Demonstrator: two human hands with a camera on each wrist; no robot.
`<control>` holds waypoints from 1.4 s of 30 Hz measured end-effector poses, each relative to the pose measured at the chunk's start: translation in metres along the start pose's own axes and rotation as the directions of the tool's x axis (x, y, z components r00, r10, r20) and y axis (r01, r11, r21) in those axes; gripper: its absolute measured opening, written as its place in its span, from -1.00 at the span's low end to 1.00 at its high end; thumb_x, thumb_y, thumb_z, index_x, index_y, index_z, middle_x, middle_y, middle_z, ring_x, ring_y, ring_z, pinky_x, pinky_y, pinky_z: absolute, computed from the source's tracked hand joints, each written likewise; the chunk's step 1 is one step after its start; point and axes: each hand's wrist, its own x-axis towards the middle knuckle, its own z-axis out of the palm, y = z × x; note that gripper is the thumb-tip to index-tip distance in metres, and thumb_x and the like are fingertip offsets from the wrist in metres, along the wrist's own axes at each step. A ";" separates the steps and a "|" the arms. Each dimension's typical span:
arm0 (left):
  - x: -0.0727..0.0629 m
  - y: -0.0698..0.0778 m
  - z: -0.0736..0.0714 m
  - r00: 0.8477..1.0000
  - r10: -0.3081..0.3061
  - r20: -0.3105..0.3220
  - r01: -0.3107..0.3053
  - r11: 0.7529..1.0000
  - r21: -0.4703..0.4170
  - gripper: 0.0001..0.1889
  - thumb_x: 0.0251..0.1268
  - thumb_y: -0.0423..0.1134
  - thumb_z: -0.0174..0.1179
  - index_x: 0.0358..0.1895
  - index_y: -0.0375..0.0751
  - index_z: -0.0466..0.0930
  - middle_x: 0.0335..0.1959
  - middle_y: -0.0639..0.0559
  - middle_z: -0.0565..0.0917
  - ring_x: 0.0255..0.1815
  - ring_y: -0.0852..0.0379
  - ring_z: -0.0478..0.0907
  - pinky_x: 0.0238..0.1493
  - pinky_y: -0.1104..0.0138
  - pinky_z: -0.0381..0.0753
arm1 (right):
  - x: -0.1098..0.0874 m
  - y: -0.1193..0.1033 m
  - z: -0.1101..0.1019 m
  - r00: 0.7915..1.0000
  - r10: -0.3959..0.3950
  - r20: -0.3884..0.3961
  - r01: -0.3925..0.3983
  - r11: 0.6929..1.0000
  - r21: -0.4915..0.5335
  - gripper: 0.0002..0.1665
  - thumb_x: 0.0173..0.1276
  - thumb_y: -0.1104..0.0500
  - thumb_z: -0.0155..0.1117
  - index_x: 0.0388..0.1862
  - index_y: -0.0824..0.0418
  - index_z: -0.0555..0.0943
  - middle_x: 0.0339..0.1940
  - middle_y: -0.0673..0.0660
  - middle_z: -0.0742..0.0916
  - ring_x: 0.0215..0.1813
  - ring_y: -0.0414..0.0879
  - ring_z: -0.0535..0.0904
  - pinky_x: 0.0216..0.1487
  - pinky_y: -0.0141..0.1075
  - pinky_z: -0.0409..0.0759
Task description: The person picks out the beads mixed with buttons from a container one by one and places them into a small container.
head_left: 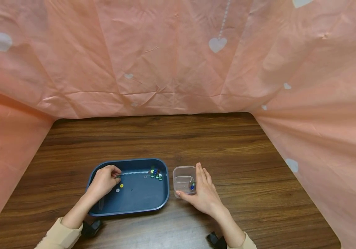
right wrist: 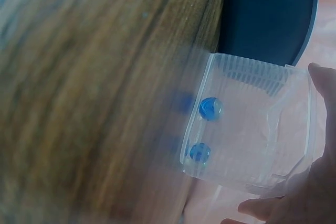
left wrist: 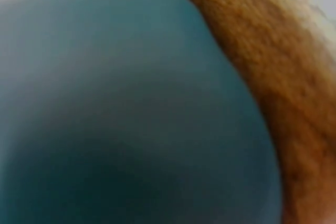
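In the head view my left hand (head_left: 104,180) reaches into the left part of a dark blue tray (head_left: 143,209), fingers bent toward the thumb. A small greenish marble (head_left: 118,177) shows at the fingertips, mostly hidden. Just below lie a yellow button (head_left: 121,185) and a white button (head_left: 117,190). My right hand (head_left: 203,193) holds a clear plastic box (head_left: 184,169) beside the tray, thumb on one side and fingers on the other. Inside the box sit a blue marble (right wrist: 210,108) and another bluish marble (right wrist: 200,152).
Several green, blue and dark marbles (head_left: 156,174) cluster in the tray's back right corner, with a small pale ring (head_left: 145,176) to their left. The brown wooden table (head_left: 243,162) is bordered by a pink curtain (head_left: 165,69) at the back and sides. The left wrist view is blurred.
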 end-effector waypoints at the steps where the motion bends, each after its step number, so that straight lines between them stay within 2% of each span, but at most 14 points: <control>1: 0.000 0.000 -0.001 1.000 -0.001 -0.003 0.001 1.000 -0.001 -0.84 0.09 -0.53 0.31 -0.23 -0.48 0.62 -0.32 -0.15 0.62 -0.29 -0.03 0.59 -0.25 0.12 0.63 | 0.000 0.000 0.000 1.000 0.000 0.001 0.000 1.000 0.000 0.41 0.09 -0.41 0.35 0.59 0.31 -0.14 0.60 0.26 0.06 0.56 0.26 -0.05 0.35 0.32 0.18; 12: -0.003 0.004 -0.005 0.999 -0.007 -0.052 0.006 1.000 -0.013 -0.82 0.08 -0.49 0.33 -0.22 -0.46 0.63 -0.33 -0.13 0.63 -0.28 -0.04 0.60 -0.22 0.11 0.64 | 0.000 0.001 0.000 1.000 0.007 0.014 -0.008 1.000 0.006 0.42 0.09 -0.42 0.34 0.59 0.29 -0.16 0.61 0.25 0.04 0.57 0.25 -0.07 0.36 0.32 0.15; 22: -0.010 0.019 -0.012 0.995 0.029 -0.100 -0.031 0.999 -0.024 -0.80 0.10 -0.47 0.33 -0.19 -0.45 0.63 -0.32 -0.12 0.62 -0.27 -0.03 0.61 -0.19 0.12 0.65 | 0.000 0.000 0.000 1.000 0.011 0.012 -0.011 1.000 0.014 0.41 0.09 -0.42 0.34 0.59 0.29 -0.15 0.61 0.24 0.04 0.57 0.23 -0.07 0.35 0.34 0.15; 32: -0.017 0.044 -0.020 0.987 0.049 -0.151 -0.059 0.996 -0.062 -0.80 0.13 -0.44 0.33 -0.16 -0.39 0.63 -0.26 -0.11 0.61 -0.22 -0.06 0.60 -0.15 0.09 0.65 | 0.002 0.001 0.000 1.000 0.015 0.016 -0.015 1.000 0.013 0.41 0.09 -0.43 0.34 0.59 0.29 -0.15 0.61 0.23 0.03 0.57 0.22 -0.08 0.35 0.34 0.15; 38: -0.023 0.064 -0.023 0.977 0.098 -0.192 -0.115 0.990 -0.084 -0.80 0.13 -0.44 0.35 -0.16 -0.34 0.64 -0.24 -0.09 0.61 -0.21 -0.05 0.60 -0.16 0.09 0.64 | 0.002 0.000 0.001 1.000 0.015 0.017 -0.016 1.000 0.005 0.41 0.10 -0.43 0.33 0.59 0.29 -0.14 0.61 0.23 0.04 0.57 0.22 -0.07 0.34 0.35 0.15; 42: -0.026 0.074 -0.022 0.963 0.142 -0.229 -0.165 0.983 -0.084 -0.79 0.10 -0.46 0.38 -0.17 -0.31 0.65 -0.25 -0.07 0.62 -0.23 0.02 0.59 -0.20 0.13 0.64 | 0.002 0.001 0.001 1.000 0.012 0.017 -0.012 1.000 0.002 0.41 0.10 -0.44 0.32 0.59 0.29 -0.14 0.61 0.23 0.04 0.57 0.23 -0.07 0.35 0.34 0.16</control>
